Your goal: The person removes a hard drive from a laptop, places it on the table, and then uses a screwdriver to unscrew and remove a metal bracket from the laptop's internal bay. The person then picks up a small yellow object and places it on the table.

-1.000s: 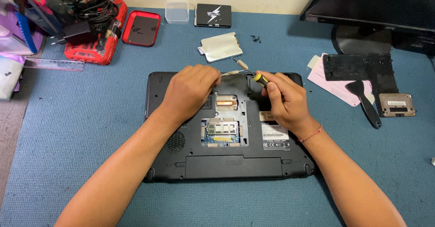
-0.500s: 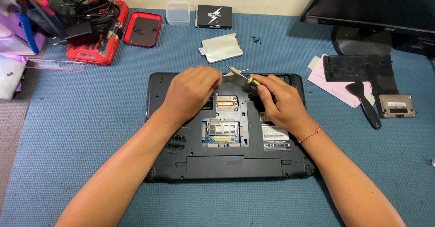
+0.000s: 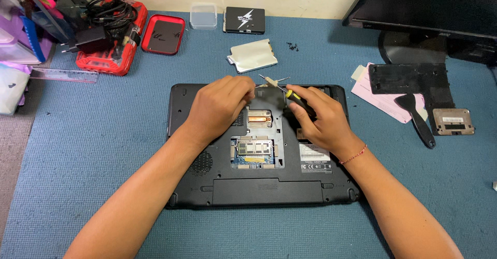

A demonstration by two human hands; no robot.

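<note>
A black laptop (image 3: 207,184) lies upside down on the blue mat, its middle cover off so the memory board (image 3: 254,148) and copper heat pipe (image 3: 259,116) show. My left hand (image 3: 217,106) rests on the laptop's back edge, fingers pinched at a small metal part near the rim. My right hand (image 3: 318,116) grips a screwdriver (image 3: 291,94) with a yellow and black handle, its tip pointing left toward my left fingers. Small pale metal pieces (image 3: 273,80) stick up just behind the laptop between both hands.
Behind the laptop lie a silver drive caddy (image 3: 252,55), a black drive (image 3: 244,20), small screws (image 3: 293,47), a clear box (image 3: 203,16) and a red lid (image 3: 163,34). A red case with cables (image 3: 108,36) sits far left. At right: monitor base (image 3: 414,47), black covers (image 3: 406,78), spudger (image 3: 417,119).
My right hand with the screwdriver has shifted left and back toward my left fingers at the laptop's rear edge. The left hand has stayed nearly still.
</note>
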